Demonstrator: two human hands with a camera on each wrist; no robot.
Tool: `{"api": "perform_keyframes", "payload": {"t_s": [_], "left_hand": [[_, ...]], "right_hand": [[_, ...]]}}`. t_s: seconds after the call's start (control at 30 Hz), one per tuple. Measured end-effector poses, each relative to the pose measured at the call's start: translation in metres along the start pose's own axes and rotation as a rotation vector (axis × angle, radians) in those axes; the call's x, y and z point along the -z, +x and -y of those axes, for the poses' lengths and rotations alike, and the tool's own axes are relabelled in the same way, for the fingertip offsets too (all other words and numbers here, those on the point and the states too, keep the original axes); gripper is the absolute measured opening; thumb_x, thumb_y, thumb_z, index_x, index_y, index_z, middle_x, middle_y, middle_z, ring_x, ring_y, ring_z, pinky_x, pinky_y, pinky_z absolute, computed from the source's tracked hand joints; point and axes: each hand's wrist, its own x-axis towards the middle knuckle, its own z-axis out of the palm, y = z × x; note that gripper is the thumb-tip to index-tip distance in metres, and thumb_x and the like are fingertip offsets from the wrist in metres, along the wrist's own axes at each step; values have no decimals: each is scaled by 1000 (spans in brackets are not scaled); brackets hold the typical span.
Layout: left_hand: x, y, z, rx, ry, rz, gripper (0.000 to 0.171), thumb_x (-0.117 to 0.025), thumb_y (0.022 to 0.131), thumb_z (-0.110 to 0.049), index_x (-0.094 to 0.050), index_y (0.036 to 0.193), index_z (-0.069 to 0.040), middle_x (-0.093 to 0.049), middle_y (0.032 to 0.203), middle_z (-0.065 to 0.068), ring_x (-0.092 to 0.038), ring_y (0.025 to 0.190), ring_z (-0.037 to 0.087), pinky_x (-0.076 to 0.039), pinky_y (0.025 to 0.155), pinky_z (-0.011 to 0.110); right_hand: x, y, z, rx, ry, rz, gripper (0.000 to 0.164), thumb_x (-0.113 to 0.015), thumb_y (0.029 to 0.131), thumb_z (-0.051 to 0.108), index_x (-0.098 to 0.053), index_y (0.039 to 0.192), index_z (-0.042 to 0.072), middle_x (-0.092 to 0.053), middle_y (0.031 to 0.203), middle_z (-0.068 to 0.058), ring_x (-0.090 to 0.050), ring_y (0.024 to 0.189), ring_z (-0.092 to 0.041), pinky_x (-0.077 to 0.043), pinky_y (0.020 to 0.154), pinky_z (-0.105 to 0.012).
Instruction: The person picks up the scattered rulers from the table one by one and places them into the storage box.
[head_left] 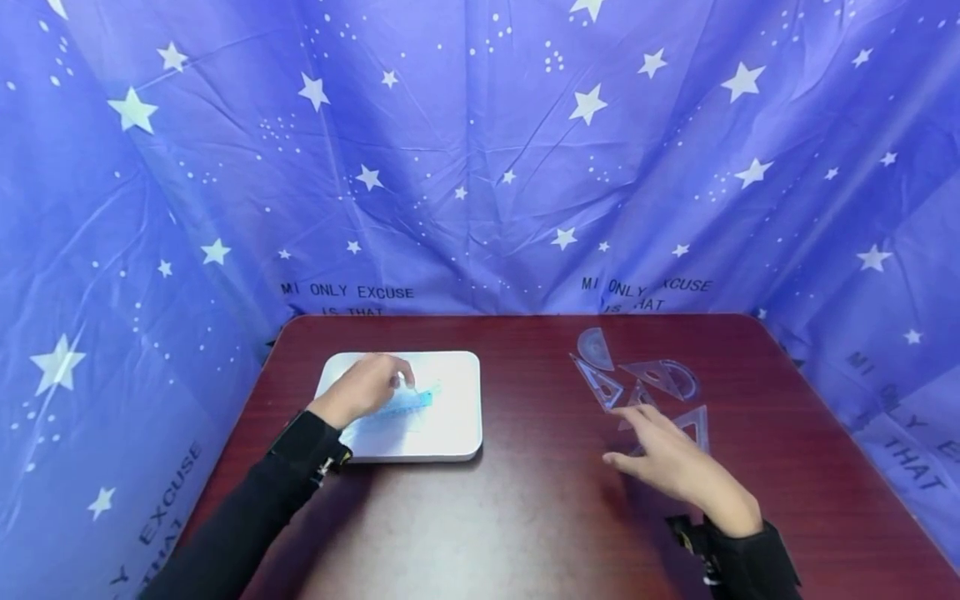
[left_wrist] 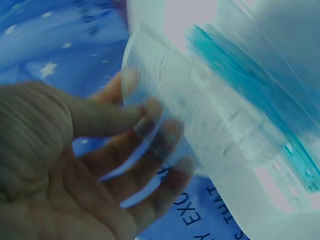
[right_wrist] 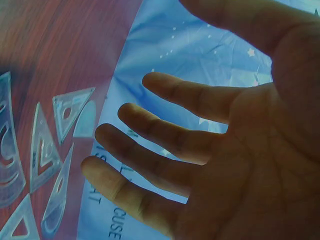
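Note:
Over the white tray [head_left: 461,425], my left hand [head_left: 369,387] pinches a clear protractor [left_wrist: 192,95] between thumb and fingers. Its fan of radiating lines shows in the left wrist view. Teal rulers [left_wrist: 250,92] lie on the tray, partly behind the protractor. On the right, my right hand [head_left: 671,462] is held over a group of clear drawing tools, fingers spread and palm bare. Near its fingertips are a set square [head_left: 609,390], a half-round protractor [head_left: 595,354] and several more clear pieces, some of them covered by the hand in the head view.
A dark red wooden table [head_left: 525,500] carries everything. Blue star-printed cloth [head_left: 472,167] hangs around its back and sides. The tray sits left of centre and the drawing tools lie loosely on the right, some close together. In the right wrist view, a clear piece with curved cutouts [right_wrist: 14,187] lies at the left.

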Motion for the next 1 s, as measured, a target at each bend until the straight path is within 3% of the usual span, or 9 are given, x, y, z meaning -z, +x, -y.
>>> {"api": "perform_keyframes", "payload": {"t_s": [0.13, 0.3, 0.4, 0.53, 0.77, 1.0], "left_hand": [[-3, 6, 10, -61, 42, 94, 38, -54, 90, 17, -82, 97, -8, -82, 107, 8, -73, 113, 34, -60, 98, 48], [-9, 17, 19, -103, 69, 144, 37, -56, 88, 19, -83, 96, -5, -82, 108, 9, -73, 116, 35, -54, 113, 53], [-12, 23, 23, -114, 85, 167, 37, -57, 85, 21, -83, 98, -2, -82, 105, 11, -75, 109, 34, -56, 110, 52], [-13, 26, 26, -96, 93, 205, 39, -58, 84, 24, -82, 102, -1, -81, 104, 12, -74, 101, 31, -62, 96, 45], [-14, 24, 27, -81, 117, 218, 41, -57, 86, 23, -81, 110, 1, -79, 117, 16, -73, 114, 34, -59, 105, 46], [-19, 18, 28, -72, 101, 189, 40, -57, 87, 23, -80, 113, 2, -79, 120, 18, -70, 123, 38, -56, 110, 49]], "right_hand": [[1, -5, -9, -14, 15, 8, 67, -86, 91, 34, -61, 142, -2, -62, 137, -26, -66, 121, -44, -55, 101, -65], [2, -10, -18, -28, 1, -1, 67, -87, 90, 34, -63, 140, -4, -62, 138, -28, -62, 128, -50, -52, 104, -68], [4, -13, -23, -51, -5, 4, 69, -86, 91, 37, -62, 142, -3, -62, 139, -29, -60, 129, -52, -52, 103, -68], [6, -16, -29, -71, 0, 2, 68, -85, 93, 38, -62, 143, -2, -61, 140, -30, -61, 129, -50, -53, 101, -67], [4, -20, -38, -63, -17, -35, 66, -86, 91, 35, -64, 140, -4, -64, 134, -28, -66, 120, -44, -55, 99, -63], [3, -23, -45, -36, -19, -77, 62, -86, 90, 33, -67, 136, -4, -66, 132, -29, -65, 122, -48, -54, 100, -65]]}}
